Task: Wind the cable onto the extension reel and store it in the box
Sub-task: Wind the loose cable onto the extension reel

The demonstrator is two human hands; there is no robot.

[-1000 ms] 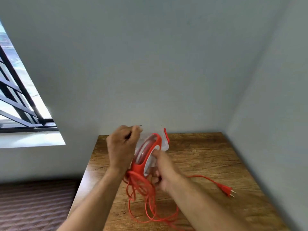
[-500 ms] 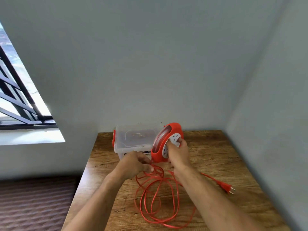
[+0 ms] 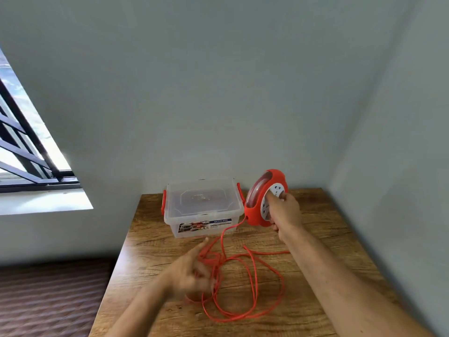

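Observation:
My right hand (image 3: 284, 210) grips the red extension reel (image 3: 260, 198) by its white socket face, holding it upright above the table's back right. An orange cable (image 3: 252, 283) runs from the reel's bottom down to loose loops on the wooden table (image 3: 328, 239). My left hand (image 3: 192, 271), blurred by motion, is among the loops near the middle with its fingers curled around strands of cable. The clear plastic box (image 3: 201, 210) with red latches stands shut at the back, left of the reel. The plug is hidden behind my right forearm.
Grey walls close in behind and on the right of the table. A barred window (image 3: 29, 152) is at the left. Dark ribbed floor (image 3: 48, 295) lies beyond the table's left edge.
My right hand carried the reel rightwards and farther from me, clear of the box. My left hand dropped from the reel down to the cable loops and pulled back toward me.

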